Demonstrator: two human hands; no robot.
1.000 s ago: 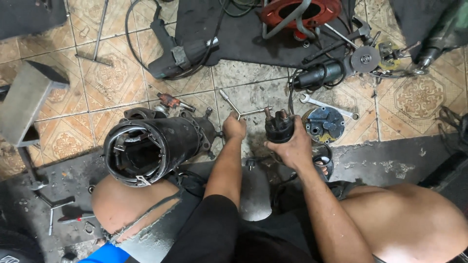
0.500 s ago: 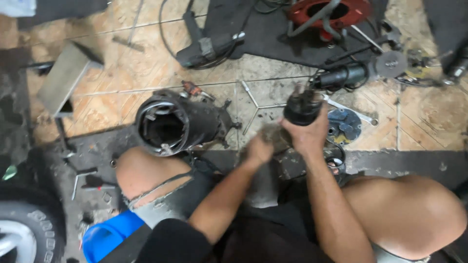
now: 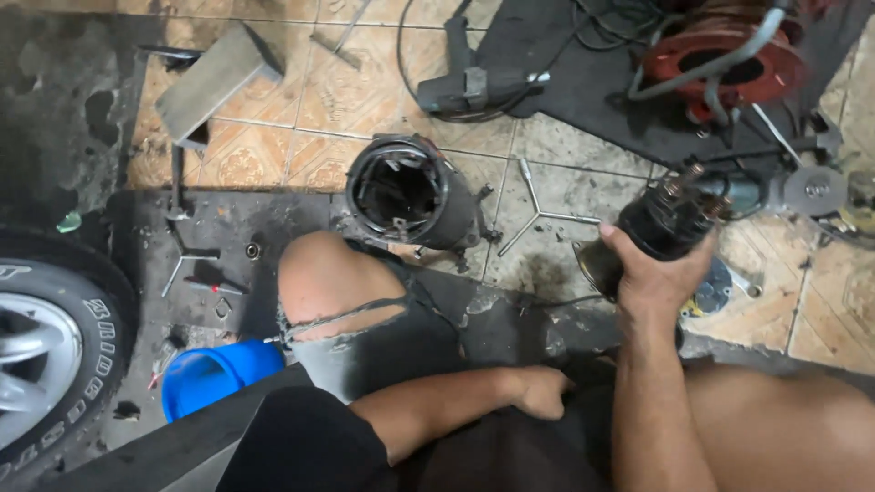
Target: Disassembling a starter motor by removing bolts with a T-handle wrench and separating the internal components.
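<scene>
My right hand [image 3: 654, 278] grips a black cylindrical motor part [image 3: 658, 226] with small terminals at its far end, held up above the tiled floor. My left hand [image 3: 540, 392] rests low between my legs with the fingers curled; whether it holds anything is hidden. A large black cylindrical motor housing [image 3: 410, 193] lies on its side just beyond my left knee, its open end facing me. A three-armed metal wrench [image 3: 538, 211] lies on the floor between the housing and my right hand.
A car wheel [image 3: 50, 351] stands at the left edge, a blue bucket [image 3: 211, 375] beside my leg. A grey metal block [image 3: 211, 80] lies far left. A power tool with cable [image 3: 474, 87] and a red cable reel [image 3: 725, 56] sit on a dark mat at the back.
The view swung left, bringing the wheel and bucket in. My left hand dropped from beside the part down between my legs. My right hand keeps hold of the black part.
</scene>
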